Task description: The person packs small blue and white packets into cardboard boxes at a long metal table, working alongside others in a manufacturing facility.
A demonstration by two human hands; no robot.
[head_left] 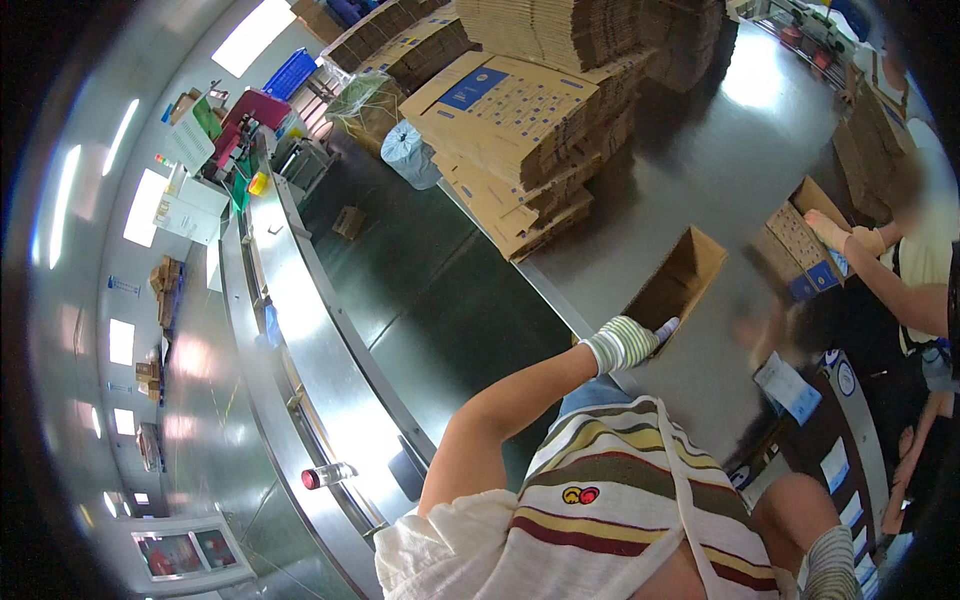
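My left hand (624, 344), in a green-and-white striped knit glove with pale fingertips, is closed on the near edge of a narrow open cardboard box (690, 272). The box is tilted over the metal table (560, 290), its opening facing up and its brown inside showing. At the lower right is my right hand (832, 565) in a similar striped glove, beside a row of pale printed packets (851, 512). Its fingers are cut off or hidden, so I cannot see whether it holds anything.
Flattened cartons (520, 105) are stacked high at the table's far left. Across the table, a co-worker's hands (828, 232) reach into an open printed carton (795, 245). A conveyor (310, 310) runs along my left, with a red-ended clear cylinder (328, 475) on it.
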